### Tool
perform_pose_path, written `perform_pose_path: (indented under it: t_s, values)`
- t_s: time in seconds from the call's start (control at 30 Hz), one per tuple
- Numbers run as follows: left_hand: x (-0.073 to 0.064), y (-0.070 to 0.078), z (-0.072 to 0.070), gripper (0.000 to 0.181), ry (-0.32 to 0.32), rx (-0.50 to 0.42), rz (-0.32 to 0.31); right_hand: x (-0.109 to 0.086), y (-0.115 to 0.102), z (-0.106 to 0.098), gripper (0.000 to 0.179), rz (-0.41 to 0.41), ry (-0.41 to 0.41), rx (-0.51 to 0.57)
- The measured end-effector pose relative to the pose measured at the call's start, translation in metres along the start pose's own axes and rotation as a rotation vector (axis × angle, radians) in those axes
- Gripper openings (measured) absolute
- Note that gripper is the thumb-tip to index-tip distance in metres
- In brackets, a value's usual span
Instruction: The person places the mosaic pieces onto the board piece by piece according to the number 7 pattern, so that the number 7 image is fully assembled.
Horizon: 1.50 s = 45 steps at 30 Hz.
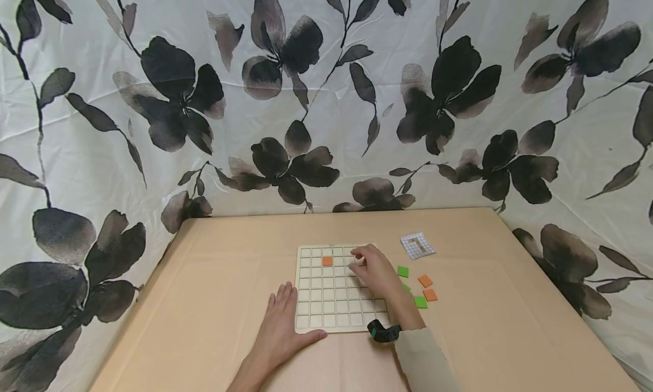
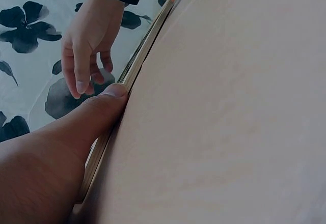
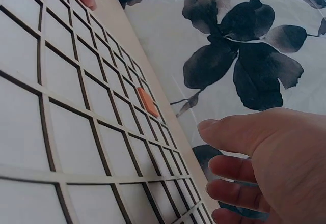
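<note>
A pale grid board with white square cells lies on the table. One orange square tile sits in a cell near its far edge; the right wrist view also shows this tile. My left hand rests at the board's near left corner, fingers straight along the left side. Its thumb lies against the front edge, as the left wrist view shows. Over the far right part of the board hovers my right hand, fingers loosely bent and thumb apart. Nothing shows between those fingers in the right wrist view.
Right of the board lie loose green tiles and orange tiles, one green tile partly hidden by my right forearm. Behind them is a small card printed with a grid pattern. A floral cloth hangs behind the table.
</note>
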<state>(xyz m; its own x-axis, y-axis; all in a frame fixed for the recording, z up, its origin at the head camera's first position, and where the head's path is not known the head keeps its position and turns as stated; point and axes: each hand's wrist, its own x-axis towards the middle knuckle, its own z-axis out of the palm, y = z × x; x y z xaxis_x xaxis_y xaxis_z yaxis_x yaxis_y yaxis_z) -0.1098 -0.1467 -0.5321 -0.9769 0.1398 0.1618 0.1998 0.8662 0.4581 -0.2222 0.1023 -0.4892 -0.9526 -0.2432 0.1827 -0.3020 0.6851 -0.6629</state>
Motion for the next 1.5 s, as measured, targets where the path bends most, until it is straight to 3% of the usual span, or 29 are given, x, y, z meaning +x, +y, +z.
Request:
perform_pose_path:
  t_s: [1.1,1.33,1.5]
  values:
    - [-0.003,-0.004,-0.002,0.125,-0.012,0.001,0.009,-0.008,0.009,-0.017,0.033,0.057,0.022,0.001]
    - [-0.003,-0.002,-0.003,0.124,-0.016,-0.002,0.004,-0.007,0.016,-0.021,0.034,0.117,0.01,0.005]
    - [-0.004,-0.002,-0.003,0.125,-0.015,-0.003,0.004,-0.007,0.021,-0.025,0.035,0.117,0.004,0.006]
